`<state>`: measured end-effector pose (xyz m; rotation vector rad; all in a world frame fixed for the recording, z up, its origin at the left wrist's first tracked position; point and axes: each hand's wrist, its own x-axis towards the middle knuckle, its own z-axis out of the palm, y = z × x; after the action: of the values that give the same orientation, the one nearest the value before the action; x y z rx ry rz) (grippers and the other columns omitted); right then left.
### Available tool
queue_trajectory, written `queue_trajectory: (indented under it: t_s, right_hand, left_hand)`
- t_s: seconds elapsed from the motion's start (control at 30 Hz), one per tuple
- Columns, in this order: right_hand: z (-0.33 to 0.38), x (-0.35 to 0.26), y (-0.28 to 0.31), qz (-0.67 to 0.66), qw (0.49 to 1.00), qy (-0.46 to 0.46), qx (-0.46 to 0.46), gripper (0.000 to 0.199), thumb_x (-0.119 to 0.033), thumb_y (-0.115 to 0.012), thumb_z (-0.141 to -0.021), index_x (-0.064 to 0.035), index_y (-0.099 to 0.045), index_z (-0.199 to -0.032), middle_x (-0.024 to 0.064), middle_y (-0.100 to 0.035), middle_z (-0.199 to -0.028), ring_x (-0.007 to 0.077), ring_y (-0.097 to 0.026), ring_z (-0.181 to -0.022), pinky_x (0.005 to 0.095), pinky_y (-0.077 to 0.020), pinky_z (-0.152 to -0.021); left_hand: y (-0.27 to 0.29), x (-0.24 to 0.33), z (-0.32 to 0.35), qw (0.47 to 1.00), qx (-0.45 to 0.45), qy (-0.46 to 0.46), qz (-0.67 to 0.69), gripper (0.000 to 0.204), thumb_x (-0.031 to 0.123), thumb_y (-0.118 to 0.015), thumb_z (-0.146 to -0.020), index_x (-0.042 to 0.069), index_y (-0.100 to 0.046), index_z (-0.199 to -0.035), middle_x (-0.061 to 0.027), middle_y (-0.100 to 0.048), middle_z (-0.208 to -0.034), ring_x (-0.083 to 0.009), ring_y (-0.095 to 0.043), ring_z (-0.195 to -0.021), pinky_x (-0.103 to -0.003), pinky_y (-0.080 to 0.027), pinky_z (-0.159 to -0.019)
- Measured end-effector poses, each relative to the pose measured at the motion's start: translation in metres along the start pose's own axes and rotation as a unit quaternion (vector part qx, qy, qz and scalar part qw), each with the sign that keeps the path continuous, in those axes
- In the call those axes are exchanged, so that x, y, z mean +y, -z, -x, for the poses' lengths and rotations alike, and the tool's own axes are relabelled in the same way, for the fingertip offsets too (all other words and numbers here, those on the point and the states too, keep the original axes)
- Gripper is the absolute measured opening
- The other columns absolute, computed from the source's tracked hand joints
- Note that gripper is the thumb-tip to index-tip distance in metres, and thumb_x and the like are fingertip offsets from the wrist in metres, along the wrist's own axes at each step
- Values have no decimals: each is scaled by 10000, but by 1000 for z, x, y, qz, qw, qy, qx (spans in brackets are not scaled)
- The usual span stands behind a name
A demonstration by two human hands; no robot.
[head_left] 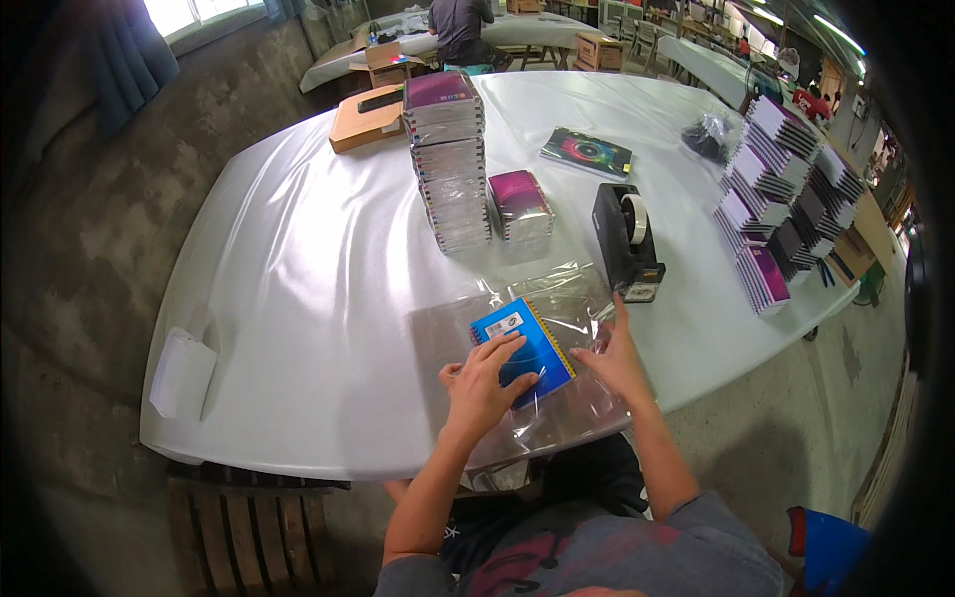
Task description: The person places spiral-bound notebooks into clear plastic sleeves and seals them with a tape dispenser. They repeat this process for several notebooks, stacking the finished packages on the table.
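The blue spiral notebook (524, 348) lies flat under my left hand (484, 383), on a clear plastic sheet (557, 298) spread near the front edge of the white table (298, 298). My left fingers are spread and pressed down on its cover, not curled around it. My right hand (617, 358) sits just beside the notebook's spiral edge, open and flat on the plastic, fingers stretched toward the black tape dispenser (627, 239) that stands just beyond it.

Behind the notebook rise 2 piles of wrapped notebooks: a tall stack (448, 164) and a short stack (519, 206) just to its right, both with purple covers on top. A single dark-covered notebook (587, 151) lies further back, and a cardboard box (366, 117) sits at the table's far left. Fanned rows of notebooks (781, 194) fill the right end of the table, with a crumpled dark bag (708, 134) near them. A folded white sheet (182, 373) hangs at the left front corner.

The floor is bare concrete. Another person (460, 30) sits at a far table with their back to me.

Both my forearms come up from the lower edge, bare, angled inward so my hands meet over the plastic.
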<state>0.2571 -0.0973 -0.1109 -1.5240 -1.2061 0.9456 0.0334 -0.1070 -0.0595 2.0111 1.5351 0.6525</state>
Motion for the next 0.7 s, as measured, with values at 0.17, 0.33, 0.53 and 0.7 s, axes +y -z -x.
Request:
queue_trajectory:
  t_s: [0.17,0.33,0.53,0.7]
  right_hand:
    - [-9,-31,4,-121,986,45,-103,966,100,-635,-703,-167,-146,-1491,137,-637,-1083,81,-538,-695,231,-448,-648]
    - [9,-65,-17,13,984,91,-154,930,129,-573,-698,-178,-182,-1484,132,-663,-1030,131,-581,-665,272,-473,-622]
    - [30,-60,-23,181,934,297,-83,879,66,-647,-719,-193,-259,-1464,130,-660,-974,187,-583,-663,317,-492,-642]
    - [41,-83,5,307,911,272,-40,676,-63,-711,-729,-158,-447,-1344,123,-647,-868,270,-636,-775,375,-505,-693]
  left_hand:
    - [5,12,-3,998,-26,4,-52,693,356,-734,-755,305,-431,-1376,-3,-526,-1320,-196,-486,-1186,-491,-245,-921]
    - [9,30,-19,983,-75,-14,-165,794,292,-774,-697,375,-385,-1385,-23,-531,-1236,-241,-502,-1143,-561,-288,-867]
    - [24,46,-53,953,-212,-8,-217,812,223,-815,-608,259,-455,-1334,-57,-546,-1127,-253,-520,-1123,-585,-313,-838]
    - [17,30,-37,984,-121,-68,-112,846,170,-825,-578,80,-439,-1325,-119,-537,-1168,-285,-525,-1122,-534,-372,-898]
